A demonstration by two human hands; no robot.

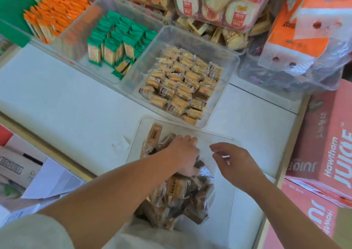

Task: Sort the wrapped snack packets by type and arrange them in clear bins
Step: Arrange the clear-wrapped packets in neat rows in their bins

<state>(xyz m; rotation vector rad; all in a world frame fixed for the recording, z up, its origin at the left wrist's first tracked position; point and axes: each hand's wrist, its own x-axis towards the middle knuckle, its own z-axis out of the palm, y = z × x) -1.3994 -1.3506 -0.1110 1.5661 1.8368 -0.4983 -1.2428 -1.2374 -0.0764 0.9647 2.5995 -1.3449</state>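
A clear bin (224, 140) stands nearest me on the white counter. In it lies a clear plastic bag (207, 189) full of brown wrapped snack packets (177, 188), and a few more packets (154, 134) stand at its far left corner. My left hand (183, 153) reaches down into the bag's mouth, fingers curled round some brown packets. My right hand (235, 162) hovers over the bin's right side, thumb and fingertips pinching the thin edge of the clear bag. Beyond, another clear bin (231, 66) holds several tan biscuit packets (182, 85) in rows.
Farther left, one clear bin holds green packets (118, 39) and another holds orange packets (55, 14). Round cake packs (215, 3) and an orange tissue pack (304, 26) are stacked behind. Pink juice cartons (327, 138) stand to the right, and cardboard boxes (17, 168) to the left.
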